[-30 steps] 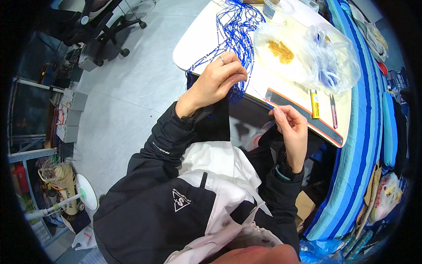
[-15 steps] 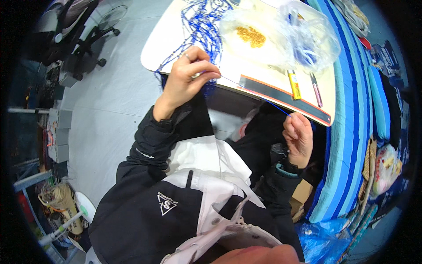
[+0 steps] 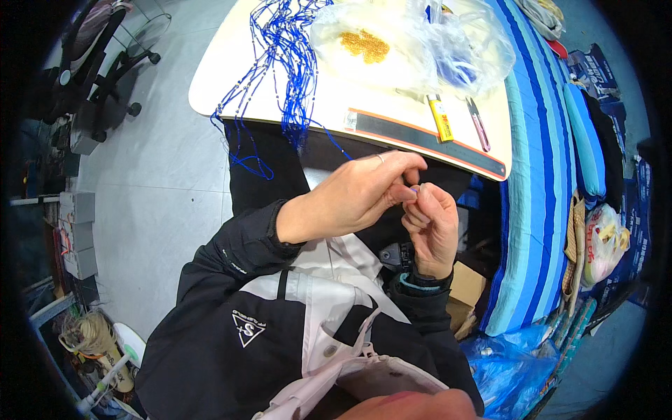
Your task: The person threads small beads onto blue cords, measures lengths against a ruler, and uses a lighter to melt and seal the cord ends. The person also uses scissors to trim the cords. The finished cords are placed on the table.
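Note:
My left hand (image 3: 357, 192) and my right hand (image 3: 434, 224) meet fingertip to fingertip in front of the table edge. Both are closed in a pinch on a blue cord (image 3: 416, 188), of which only a tiny bit shows between the fingers. A blue strand runs from the tabletop down towards the back of my left hand. Beyond that hand, a bundle of blue beaded cords (image 3: 299, 98) lies on the table, several ends hanging over the edge. Nearest my right hand on the table is a black ruler with orange edges (image 3: 413, 135).
On the white table (image 3: 213, 84) lie gold beads (image 3: 365, 45) on clear plastic, a plastic bag (image 3: 469, 59), a yellow lighter (image 3: 441, 119) and a slim pink-handled tool (image 3: 479, 126). Blue striped cloth (image 3: 535, 210) borders the right side. A wheeled chair (image 3: 105, 80) stands far left.
My hands were apart with the blue cord stretched between them. My left hand has come right and nearer, off the table, to meet my right hand. The view has shifted somewhat.

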Demonstrator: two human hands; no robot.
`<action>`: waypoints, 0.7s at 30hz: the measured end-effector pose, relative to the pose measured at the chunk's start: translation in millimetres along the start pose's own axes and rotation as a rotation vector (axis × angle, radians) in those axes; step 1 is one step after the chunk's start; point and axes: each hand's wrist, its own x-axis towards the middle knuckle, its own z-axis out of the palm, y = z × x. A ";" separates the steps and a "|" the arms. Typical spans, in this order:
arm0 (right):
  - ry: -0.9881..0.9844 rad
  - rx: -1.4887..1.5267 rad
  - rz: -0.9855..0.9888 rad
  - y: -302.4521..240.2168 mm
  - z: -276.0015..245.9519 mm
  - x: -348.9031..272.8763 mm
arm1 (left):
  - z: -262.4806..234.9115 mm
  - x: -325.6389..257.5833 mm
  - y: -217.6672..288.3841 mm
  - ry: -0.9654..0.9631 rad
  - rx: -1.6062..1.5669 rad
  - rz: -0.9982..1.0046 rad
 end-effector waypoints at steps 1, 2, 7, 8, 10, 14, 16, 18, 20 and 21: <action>0.001 0.029 -0.004 0.5 0.7 0.2 | 3.5 -0.3 0.2 -0.041 -0.079 -0.105; -0.014 0.018 -0.010 1.6 0.3 1.4 | 4.2 -0.5 -0.5 0.037 -0.011 -0.050; -0.091 0.278 0.224 6.6 -11.3 3.7 | -8.9 -3.5 -5.5 0.075 0.084 0.054; -0.136 0.303 0.239 8.2 -13.7 4.4 | -9.9 -4.0 -6.4 0.084 0.084 0.045; -0.157 0.321 0.249 11.0 -17.8 4.9 | -9.6 -5.7 -7.3 0.096 0.068 0.023; -0.225 0.435 0.155 24.8 -19.0 7.8 | -3.5 -8.9 -8.5 0.092 0.016 0.026; -0.196 0.567 0.148 32.9 -17.3 8.8 | -1.0 -8.8 -9.9 0.112 0.030 0.050; -0.189 0.653 0.145 38.2 -15.5 9.6 | 0.4 -9.5 -9.9 0.127 0.046 0.056; -0.221 0.720 0.131 41.2 -13.5 10.5 | 1.2 -11.1 -8.5 0.139 0.070 0.047; -0.233 0.759 0.124 42.0 -12.5 11.0 | 0.8 -11.5 -8.1 0.136 0.085 0.055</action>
